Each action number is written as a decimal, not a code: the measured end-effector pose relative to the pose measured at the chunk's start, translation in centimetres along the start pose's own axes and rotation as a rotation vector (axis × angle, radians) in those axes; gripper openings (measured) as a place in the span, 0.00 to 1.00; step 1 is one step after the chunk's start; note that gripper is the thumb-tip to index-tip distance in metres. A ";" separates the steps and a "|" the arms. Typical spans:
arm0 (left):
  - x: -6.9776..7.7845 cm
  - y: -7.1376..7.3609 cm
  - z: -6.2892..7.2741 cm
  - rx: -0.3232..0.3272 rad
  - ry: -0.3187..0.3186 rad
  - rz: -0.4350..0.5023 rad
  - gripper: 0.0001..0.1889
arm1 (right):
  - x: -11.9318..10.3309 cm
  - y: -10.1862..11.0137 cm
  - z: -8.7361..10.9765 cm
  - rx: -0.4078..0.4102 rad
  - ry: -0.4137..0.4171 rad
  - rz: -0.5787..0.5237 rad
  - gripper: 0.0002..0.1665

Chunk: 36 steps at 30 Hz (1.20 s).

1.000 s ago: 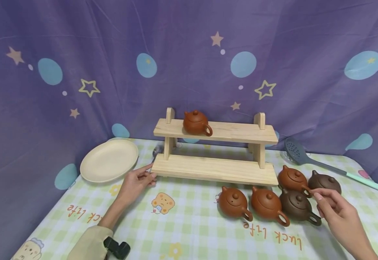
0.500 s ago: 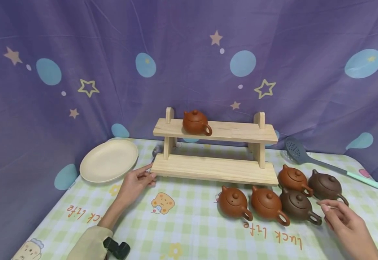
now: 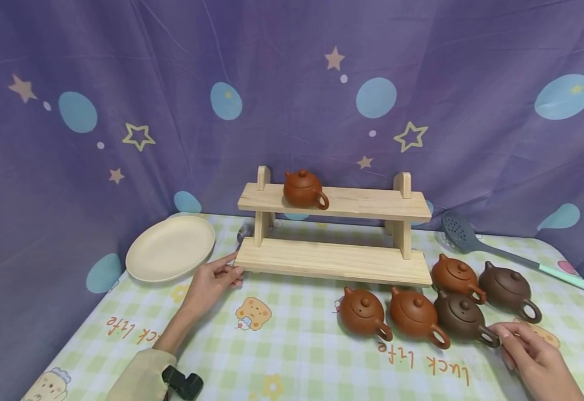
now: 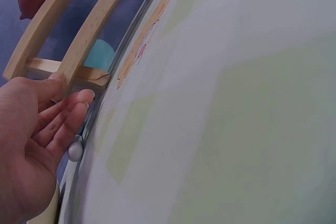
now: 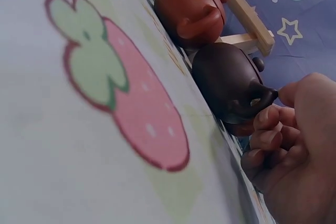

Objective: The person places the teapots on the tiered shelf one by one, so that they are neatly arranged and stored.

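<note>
My left hand (image 3: 214, 284) holds the left end of the lower board of a two-tier wooden shelf (image 3: 332, 262), thumb on the board and fingers under it. My right hand (image 3: 535, 356) pinches the handle of the front dark brown teapot (image 3: 461, 317); in the right wrist view thumb and fingertips meet at that handle (image 5: 268, 97). Left of this teapot sit two reddish-brown teapots, the nearer one (image 3: 413, 314) and another (image 3: 362, 313). Behind are a third reddish-brown teapot (image 3: 454, 274) and a second dark one (image 3: 505, 287). One more reddish-brown teapot (image 3: 302, 189) stands on the upper board.
A cream oval plate (image 3: 170, 248) lies at the left. At the back right is a slotted skimmer (image 3: 460, 231) with a mint handle. Some metal utensil (image 3: 244, 231) lies partly hidden behind the shelf's left end. A purple curtain (image 3: 292, 83) hangs behind the table.
My right hand has left the handle of the rear reddish-brown teapot, come nearer, and reached the front dark teapot's handle. The left hand and shelf have stayed put.
</note>
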<state>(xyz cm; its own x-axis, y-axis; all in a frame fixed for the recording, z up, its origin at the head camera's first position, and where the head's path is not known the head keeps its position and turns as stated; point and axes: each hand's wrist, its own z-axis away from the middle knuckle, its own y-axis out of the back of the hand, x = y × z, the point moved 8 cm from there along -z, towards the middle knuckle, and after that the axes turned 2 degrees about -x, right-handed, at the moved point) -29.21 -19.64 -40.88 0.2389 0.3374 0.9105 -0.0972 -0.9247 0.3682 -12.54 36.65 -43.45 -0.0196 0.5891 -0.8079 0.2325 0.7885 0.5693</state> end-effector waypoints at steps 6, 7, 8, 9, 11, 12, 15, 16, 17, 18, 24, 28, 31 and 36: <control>0.0 0.0 0.0 -0.002 -0.015 -0.005 0.27 | 0.7 -0.4 0.2 -0.025 -0.110 0.033 0.25; -0.1 0.0 0.0 -0.003 -0.015 -0.007 0.27 | 0.7 -0.5 0.2 -0.028 -0.116 0.033 0.25; -0.1 0.0 0.0 -0.004 -0.013 -0.007 0.27 | 0.7 -0.5 0.3 -0.030 -0.120 0.031 0.25; 0.0 0.0 0.0 -0.004 -0.011 -0.007 0.27 | 0.7 -0.5 0.3 -0.031 -0.124 0.028 0.25; -0.1 0.0 -0.1 -0.005 -0.008 -0.010 0.27 | 0.7 -0.5 0.4 -0.039 -0.132 0.022 0.25; -0.1 0.0 -0.1 -0.004 -0.006 -0.010 0.27 | 0.7 -0.6 0.4 -0.043 -0.132 0.022 0.26; -0.1 0.0 -0.1 -0.003 -0.008 -0.013 0.27 | 0.9 -0.8 0.4 -0.061 -0.152 0.028 0.26; -0.1 0.0 -0.1 -0.004 -0.010 -0.014 0.27 | 1.0 -0.9 0.4 -0.070 -0.163 0.028 0.26; -0.1 0.0 -0.1 -0.003 -0.010 -0.013 0.27 | 1.1 -1.0 0.4 -0.076 -0.172 0.028 0.27; -0.1 0.0 -0.1 -0.003 -0.011 -0.012 0.27 | 1.2 -1.1 0.4 -0.083 -0.185 0.029 0.27; 0.1 0.0 0.0 0.003 -0.004 0.001 0.27 | 1.6 -1.5 0.1 -0.117 -0.215 0.037 0.26; 0.1 0.0 0.1 0.000 -0.001 -0.002 0.27 | 1.3 -1.3 0.0 -0.093 -0.146 0.085 0.21; 0.1 0.0 0.1 -0.003 -0.004 -0.008 0.27 | 1.0 -1.2 0.1 -0.069 -0.102 0.119 0.19; 0.0 0.0 0.0 -0.007 -0.003 -0.014 0.27 | 0.8 -1.1 0.3 -0.036 -0.079 0.141 0.19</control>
<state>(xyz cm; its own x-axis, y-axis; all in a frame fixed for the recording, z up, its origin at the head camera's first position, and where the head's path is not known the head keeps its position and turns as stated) -29.18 -19.61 -40.90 0.2429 0.3499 0.9048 -0.1004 -0.9186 0.3822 -12.55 36.21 -44.81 0.0871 0.6798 -0.7282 0.1924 0.7057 0.6819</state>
